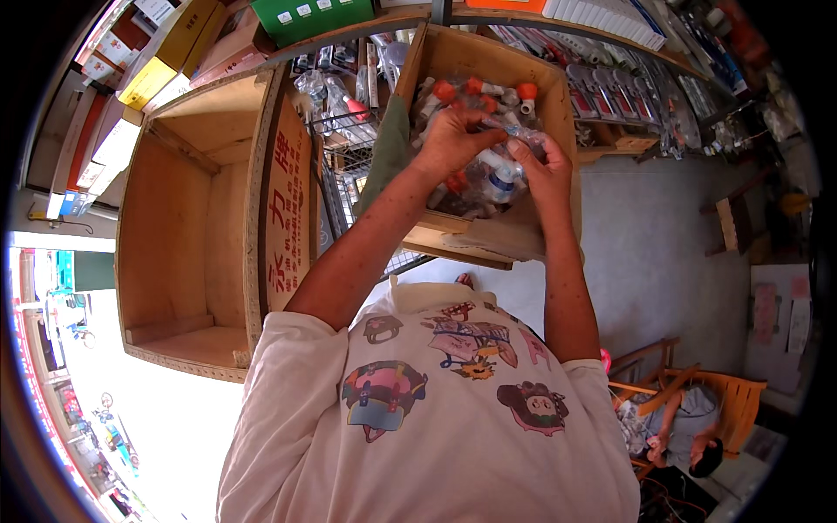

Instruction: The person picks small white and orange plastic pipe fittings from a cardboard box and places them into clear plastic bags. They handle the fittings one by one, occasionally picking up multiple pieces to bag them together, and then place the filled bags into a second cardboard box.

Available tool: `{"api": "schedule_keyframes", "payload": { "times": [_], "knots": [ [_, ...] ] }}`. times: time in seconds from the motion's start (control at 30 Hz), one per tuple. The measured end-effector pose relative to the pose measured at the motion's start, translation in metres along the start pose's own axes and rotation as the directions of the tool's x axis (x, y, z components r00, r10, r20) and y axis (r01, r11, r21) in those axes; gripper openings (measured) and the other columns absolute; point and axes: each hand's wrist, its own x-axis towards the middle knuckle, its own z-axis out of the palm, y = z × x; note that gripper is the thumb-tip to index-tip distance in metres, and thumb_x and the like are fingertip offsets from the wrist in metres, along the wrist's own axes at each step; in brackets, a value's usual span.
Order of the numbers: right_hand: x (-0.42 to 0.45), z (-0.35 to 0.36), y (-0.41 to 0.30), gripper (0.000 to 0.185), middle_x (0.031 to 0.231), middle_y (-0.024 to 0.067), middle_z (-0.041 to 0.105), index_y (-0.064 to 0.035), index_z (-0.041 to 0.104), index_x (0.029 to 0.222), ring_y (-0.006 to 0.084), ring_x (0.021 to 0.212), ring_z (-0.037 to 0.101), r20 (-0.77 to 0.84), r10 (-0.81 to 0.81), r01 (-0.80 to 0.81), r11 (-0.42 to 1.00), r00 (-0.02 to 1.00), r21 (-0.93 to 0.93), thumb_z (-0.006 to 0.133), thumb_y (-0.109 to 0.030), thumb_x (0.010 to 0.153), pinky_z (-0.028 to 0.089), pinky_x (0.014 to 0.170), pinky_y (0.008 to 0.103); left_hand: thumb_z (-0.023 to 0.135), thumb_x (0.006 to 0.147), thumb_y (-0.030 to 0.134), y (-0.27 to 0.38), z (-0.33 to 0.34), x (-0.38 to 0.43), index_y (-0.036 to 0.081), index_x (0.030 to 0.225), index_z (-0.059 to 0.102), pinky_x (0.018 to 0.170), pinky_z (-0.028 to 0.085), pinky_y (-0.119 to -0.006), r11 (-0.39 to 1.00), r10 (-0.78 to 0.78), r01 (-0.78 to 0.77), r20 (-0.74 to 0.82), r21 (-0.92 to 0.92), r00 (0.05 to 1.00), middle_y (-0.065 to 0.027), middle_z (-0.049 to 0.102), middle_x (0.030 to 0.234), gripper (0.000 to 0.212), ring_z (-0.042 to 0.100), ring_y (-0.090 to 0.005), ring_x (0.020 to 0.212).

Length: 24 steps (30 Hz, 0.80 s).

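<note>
Over an open wooden box (556,98), both my hands grip a clear plastic bag (500,171) near its top. My left hand (458,140) pinches the plastic between thumb and forefinger. My right hand (543,160) has its thumb and fingers on the bag just beside it. Inside the bag is a white plastic fitting with a blue band (501,185). Below and around it in the box lie several bagged white plastic fittings with orange-red ends (527,93). A green cloth (391,150) hangs over the box's left side.
An empty wooden crate (189,242) with red writing stands at left. Shelves with cartons (173,52) and packaged goods (605,88) run along the back. Wire baskets (343,140) are left of the box. At lower right, a person (686,425) sits on a wooden chair (732,399).
</note>
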Motion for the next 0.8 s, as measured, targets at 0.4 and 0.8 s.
{"api": "schedule_keyframes", "payload": {
  "times": [0.4, 0.8],
  "knots": [
    [0.000, -0.006, -0.006, 0.018, 0.081, -0.0014, 0.061, -0.0032, 0.062, 0.090, 0.0059, 0.075, 0.054, -0.189, 0.017, -0.002, 0.997, 0.982, 0.077, 0.070, -0.016, 0.081, 0.044, 0.066, 0.0206, 0.072, 0.079, 0.014, 0.011, 0.004, -0.003, 0.003, 0.084, 0.066, 0.060, 0.045, -0.021, 0.982, -0.120, 0.132, 0.094, -0.133, 0.988, -0.0018, 0.065, 0.076, 0.014, 0.057, -0.0048, 0.069],
    [-0.006, 0.006, -0.018, 0.012, 0.078, 0.0026, 0.059, -0.0017, 0.064, 0.085, 0.0113, 0.074, 0.055, -0.099, -0.296, 0.244, 0.903, 0.950, -0.353, 0.065, -0.013, 0.083, 0.044, 0.067, 0.0238, 0.071, 0.077, 0.013, 0.012, 0.003, -0.010, -0.002, 0.092, 0.064, 0.054, 0.041, -0.023, 0.972, -0.061, 0.010, 0.211, 0.234, 0.976, -0.0015, 0.060, 0.070, 0.022, 0.049, -0.0055, 0.062]
  ]
}}
